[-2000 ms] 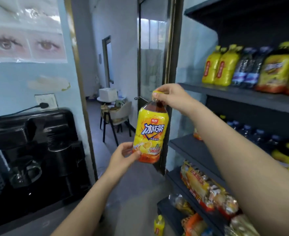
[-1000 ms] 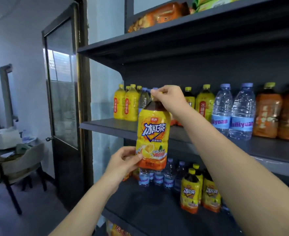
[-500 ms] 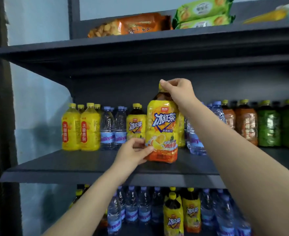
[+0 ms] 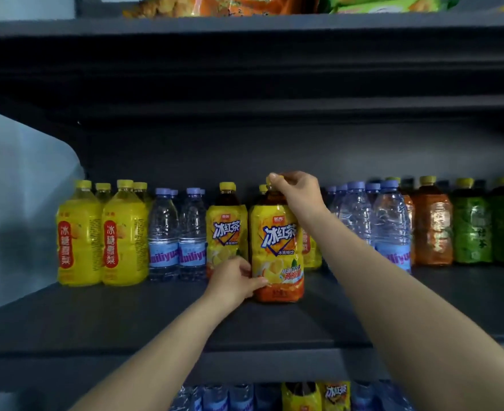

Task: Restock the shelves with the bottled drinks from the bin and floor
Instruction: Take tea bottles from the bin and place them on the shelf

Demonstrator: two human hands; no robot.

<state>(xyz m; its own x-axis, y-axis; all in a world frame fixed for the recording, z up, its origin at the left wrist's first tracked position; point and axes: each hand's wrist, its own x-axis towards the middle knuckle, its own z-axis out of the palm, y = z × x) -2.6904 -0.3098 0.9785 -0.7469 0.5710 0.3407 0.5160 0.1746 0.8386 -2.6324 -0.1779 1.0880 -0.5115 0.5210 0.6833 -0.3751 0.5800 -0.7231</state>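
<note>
A yellow-labelled iced tea bottle (image 4: 277,250) stands upright on the dark grey shelf (image 4: 126,318), in front of the row of drinks. My right hand (image 4: 296,191) pinches its yellow cap from above. My left hand (image 4: 234,280) grips its lower left side near the base. Another iced tea bottle of the same kind (image 4: 227,232) stands just behind and to the left.
Along the back of the shelf stand yellow pear-drink bottles (image 4: 100,232), water bottles (image 4: 178,235), more water (image 4: 375,223), orange tea (image 4: 433,223) and green tea (image 4: 471,223). Snack packs (image 4: 224,5) lie on the shelf above. More bottles (image 4: 301,397) fill the shelf below.
I turned from the doorway to the shelf and carried the iced tea bottle forward; it now stands on the shelf in front of the row, both hands still holding it.
</note>
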